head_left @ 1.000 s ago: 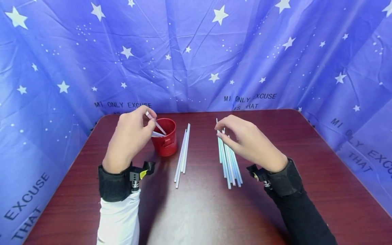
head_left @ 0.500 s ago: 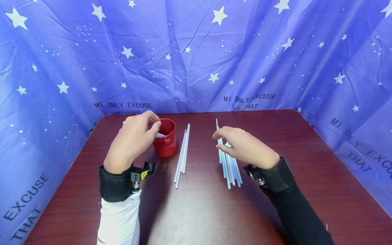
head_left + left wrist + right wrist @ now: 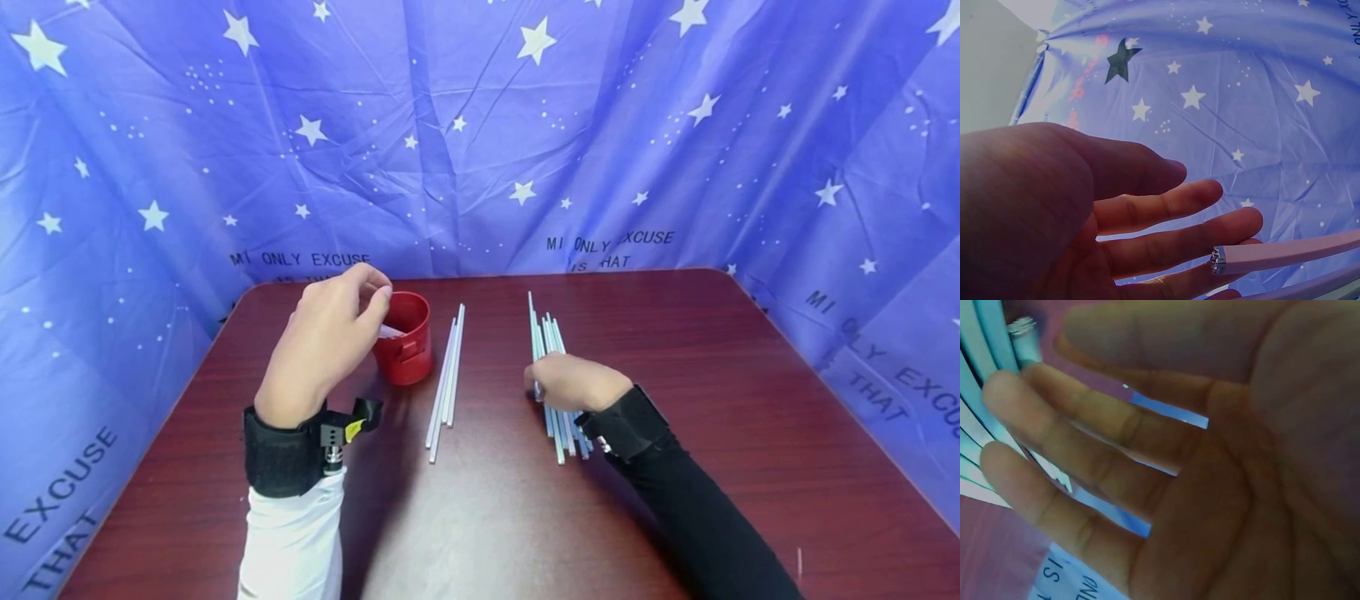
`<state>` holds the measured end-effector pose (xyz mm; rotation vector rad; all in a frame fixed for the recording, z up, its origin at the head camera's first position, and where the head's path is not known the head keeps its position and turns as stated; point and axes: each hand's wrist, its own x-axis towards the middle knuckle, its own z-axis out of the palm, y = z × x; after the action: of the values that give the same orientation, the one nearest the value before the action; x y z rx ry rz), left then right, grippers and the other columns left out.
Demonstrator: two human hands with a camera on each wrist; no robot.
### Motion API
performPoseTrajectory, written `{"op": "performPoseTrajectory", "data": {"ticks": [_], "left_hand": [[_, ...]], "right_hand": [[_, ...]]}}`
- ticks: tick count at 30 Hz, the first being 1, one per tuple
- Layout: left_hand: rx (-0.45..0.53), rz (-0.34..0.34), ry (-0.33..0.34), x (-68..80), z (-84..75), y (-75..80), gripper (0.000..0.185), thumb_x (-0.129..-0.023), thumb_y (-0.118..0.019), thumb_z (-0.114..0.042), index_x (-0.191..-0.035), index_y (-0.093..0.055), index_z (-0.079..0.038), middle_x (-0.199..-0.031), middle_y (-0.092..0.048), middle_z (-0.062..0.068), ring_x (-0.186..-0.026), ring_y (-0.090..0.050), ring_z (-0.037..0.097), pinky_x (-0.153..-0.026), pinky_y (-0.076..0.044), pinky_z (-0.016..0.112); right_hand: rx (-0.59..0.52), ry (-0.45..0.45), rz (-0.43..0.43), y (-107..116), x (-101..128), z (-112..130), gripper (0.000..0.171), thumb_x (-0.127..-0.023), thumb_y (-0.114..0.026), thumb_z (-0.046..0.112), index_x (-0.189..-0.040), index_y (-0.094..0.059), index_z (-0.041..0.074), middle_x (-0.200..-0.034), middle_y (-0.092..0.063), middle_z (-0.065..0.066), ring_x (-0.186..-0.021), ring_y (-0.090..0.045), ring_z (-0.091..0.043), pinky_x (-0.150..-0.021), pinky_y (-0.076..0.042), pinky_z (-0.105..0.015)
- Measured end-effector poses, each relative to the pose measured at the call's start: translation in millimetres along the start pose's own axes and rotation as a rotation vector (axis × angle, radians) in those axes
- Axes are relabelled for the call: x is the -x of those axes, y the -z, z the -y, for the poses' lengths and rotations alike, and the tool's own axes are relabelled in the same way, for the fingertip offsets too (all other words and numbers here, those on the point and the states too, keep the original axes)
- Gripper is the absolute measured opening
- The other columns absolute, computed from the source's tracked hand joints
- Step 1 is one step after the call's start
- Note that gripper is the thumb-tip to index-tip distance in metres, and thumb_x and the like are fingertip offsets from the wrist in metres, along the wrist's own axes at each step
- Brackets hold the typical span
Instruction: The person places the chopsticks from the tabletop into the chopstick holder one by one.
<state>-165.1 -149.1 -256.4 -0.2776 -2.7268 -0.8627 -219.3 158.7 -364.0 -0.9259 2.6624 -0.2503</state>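
Over the larger pile of slender pale sticks (image 3: 557, 433): right hand (image 3: 576, 382), fingers loosely extended, apparently gripping nothing; cannot tell whether touching. Between pile and pail, on the dark-red table (image 3: 487, 500): a smaller group of sticks (image 3: 448, 379). Farther off, at the left rim of the red pail (image 3: 397, 365): left hand (image 3: 324, 346), relaxed, holding nothing. Inside: at least one stick (image 3: 392, 331). Seemingly only partly done, with both groups still outside.

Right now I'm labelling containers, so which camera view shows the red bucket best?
The head view: most of the red bucket is visible, the left hand overlapping its left rim. Neither wrist view shows it.
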Motion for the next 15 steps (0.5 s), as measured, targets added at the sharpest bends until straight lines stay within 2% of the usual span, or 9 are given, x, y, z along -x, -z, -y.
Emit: {"op": "performPoseTrajectory", "data": {"ticks": [4, 10, 15], "left_hand": [[0.01, 0.003, -0.004, -0.8, -0.9, 0.0, 0.026, -0.111, -0.051, -0.024, -0.12, -0.07, -0.009, -0.116, -0.078, 0.014, -0.106, -0.07, 0.033, -0.089, -0.054, 0.052], [0.019, 0.02, 0.004, -0.6, -3.2, 0.4, 0.027, -0.111, -0.051, -0.025, -0.123, -0.07, -0.009, -0.117, -0.078, 0.014, -0.104, -0.07, 0.032, -0.087, -0.055, 0.051], [0.013, 0.008, -0.01, -0.6, -4.1, -0.7, 0.028, -0.112, -0.05, -0.025, -0.123, -0.07, -0.008, -0.117, -0.078, 0.014, -0.106, -0.071, 0.033, -0.087, -0.055, 0.052]], "right_hand": [[0.036, 0.008, -0.016, -8, -7, 3, 0.029, -0.093, -0.06, -0.013, -0.112, -0.078, 0.001, -0.114, -0.078, -0.015, -0.108, -0.073, -0.026, -0.092, -0.061, -0.037], [0.104, 0.101, -0.15, -22, -15, 3, 0.026, -0.082, -0.066, -0.017, -0.091, -0.074, 0.006, -0.092, -0.076, -0.007, -0.087, -0.073, -0.022, -0.078, -0.06, -0.033], [0.142, 0.171, -0.217, -28, -19, 5, 0.025, -0.081, -0.07, -0.016, -0.083, -0.071, 0.009, -0.082, -0.07, -0.002, -0.076, -0.067, -0.018, -0.069, -0.055, -0.03]]}}
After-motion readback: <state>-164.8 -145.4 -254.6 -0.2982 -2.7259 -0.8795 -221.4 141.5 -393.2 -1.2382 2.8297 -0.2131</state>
